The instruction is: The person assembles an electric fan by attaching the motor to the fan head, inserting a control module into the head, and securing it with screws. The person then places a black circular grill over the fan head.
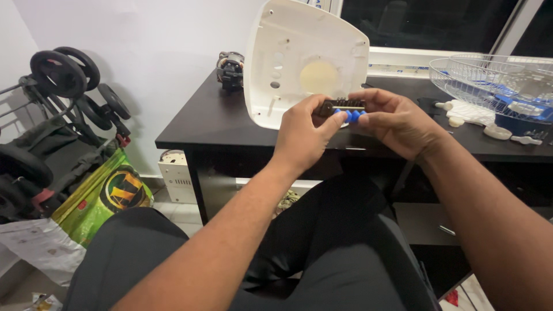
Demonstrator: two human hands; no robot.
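Note:
My left hand (pixel 302 133) and my right hand (pixel 397 121) together hold a small dark switch block with blue push buttons (pixel 344 109) in front of me, above the table's front edge. Each hand pinches one end of it. Just behind it a white plastic fan housing panel (pixel 288 52) stands tilted on the black table (pixel 213 118), with round holes and a yellowish disc in its middle.
A dark motor (pixel 231 70) sits at the table's back left. Wire fan guards (pixel 495 80) and white plastic parts (pixel 469 112) lie at the right. A folded stroller (pixel 63 109), a green bag (pixel 103 193) and a white box (pixel 175 175) stand on the floor at left.

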